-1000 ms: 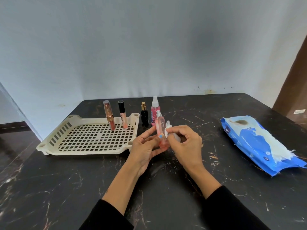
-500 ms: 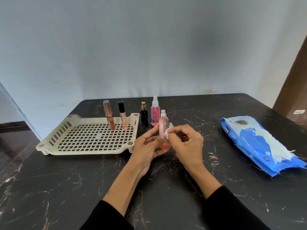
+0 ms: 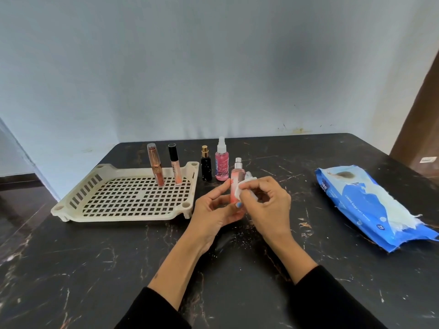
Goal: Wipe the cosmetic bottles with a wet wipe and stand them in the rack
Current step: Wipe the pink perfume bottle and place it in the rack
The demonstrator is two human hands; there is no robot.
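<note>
Right, the left hand (image 3: 213, 211) grips a peach spray bottle (image 3: 236, 184) upright above the tabletop (image 3: 237, 269), while the right hand (image 3: 266, 205) pinches a white wipe (image 3: 247, 185) against its side. Just behind stand a pink spray bottle (image 3: 222, 162) and a black bottle (image 3: 206, 166). Left of them, two lip gloss tubes (image 3: 174, 163) stand in the cream rack (image 3: 118, 214); the blue wipes pack (image 3: 370, 205) lies well off right.

Upright peach spray bottle (image 3: 235, 186), white wet wipe (image 3: 247, 184) touching, beside cream rack (image 3: 71, 205).

Black marble table (image 3: 95, 269), pale blue wall (image 3: 213, 67).
</note>
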